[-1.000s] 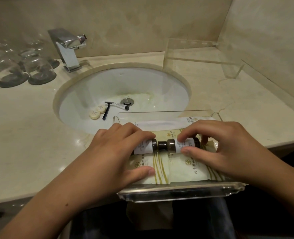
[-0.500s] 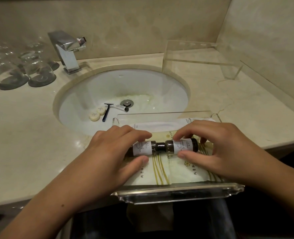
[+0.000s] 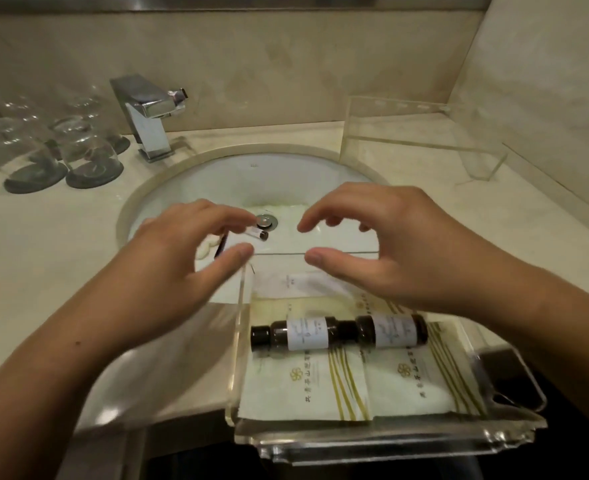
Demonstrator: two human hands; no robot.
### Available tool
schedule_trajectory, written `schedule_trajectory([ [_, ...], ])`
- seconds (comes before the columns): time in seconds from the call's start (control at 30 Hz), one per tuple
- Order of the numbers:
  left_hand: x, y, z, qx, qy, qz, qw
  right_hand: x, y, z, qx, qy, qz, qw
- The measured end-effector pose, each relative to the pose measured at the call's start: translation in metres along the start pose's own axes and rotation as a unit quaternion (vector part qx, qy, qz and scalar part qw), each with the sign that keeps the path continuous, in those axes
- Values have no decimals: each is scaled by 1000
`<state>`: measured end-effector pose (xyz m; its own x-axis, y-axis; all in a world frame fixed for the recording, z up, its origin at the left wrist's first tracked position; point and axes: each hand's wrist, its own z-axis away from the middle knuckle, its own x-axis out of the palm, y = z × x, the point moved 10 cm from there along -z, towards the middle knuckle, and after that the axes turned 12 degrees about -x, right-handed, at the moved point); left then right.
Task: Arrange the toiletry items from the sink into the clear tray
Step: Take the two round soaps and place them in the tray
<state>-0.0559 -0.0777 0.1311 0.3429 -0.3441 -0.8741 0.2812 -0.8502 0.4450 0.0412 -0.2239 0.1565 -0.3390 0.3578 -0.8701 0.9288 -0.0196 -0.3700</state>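
Observation:
The clear tray [image 3: 390, 441] sits at the counter's front edge, lined with white and gold sachets [image 3: 303, 386]. Two dark brown bottles with white labels lie end to end across it, the left bottle [image 3: 293, 333] and the right bottle [image 3: 393, 330]. My left hand [image 3: 168, 268] and my right hand [image 3: 383, 251] hover above the tray's far side and the sink [image 3: 314, 181], fingers loosely curved, holding nothing. In the basin near the drain lie a small tube [image 3: 256, 233], a black razor [image 3: 221, 249] and a round soap [image 3: 206, 249], partly hidden by my left hand.
A chrome tap [image 3: 151, 123] stands behind the sink. Upturned glasses on dark coasters [image 3: 92, 161] stand at the back left. A clear acrylic stand [image 3: 421, 136] sits at the back right by the wall. The tray overhangs the counter edge.
Both hands let go of the two bottles, which now lie in the tray, and rose toward the sink. The view has come closer to the tray.

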Motion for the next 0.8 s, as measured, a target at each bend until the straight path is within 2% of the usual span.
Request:
schedule_trajectory([
  [0.2,10,-82,-58,-91,-42,-77,992,31,35,-66,7,-44,11,999],
  [0.33,38,-127,-90,-113,-99,-212,966,74,65,-109,5,-106,22,994],
  [0.4,53,-143,-102,-123,-133,-245,952,98,79,-130,5,-136,30,990],
  [0.63,88,-190,-133,-160,-200,-312,915,186,119,-187,1,-253,71,965],
  [0.8,106,-205,-138,-193,-242,-284,907,229,131,-211,-6,-305,133,943],
])
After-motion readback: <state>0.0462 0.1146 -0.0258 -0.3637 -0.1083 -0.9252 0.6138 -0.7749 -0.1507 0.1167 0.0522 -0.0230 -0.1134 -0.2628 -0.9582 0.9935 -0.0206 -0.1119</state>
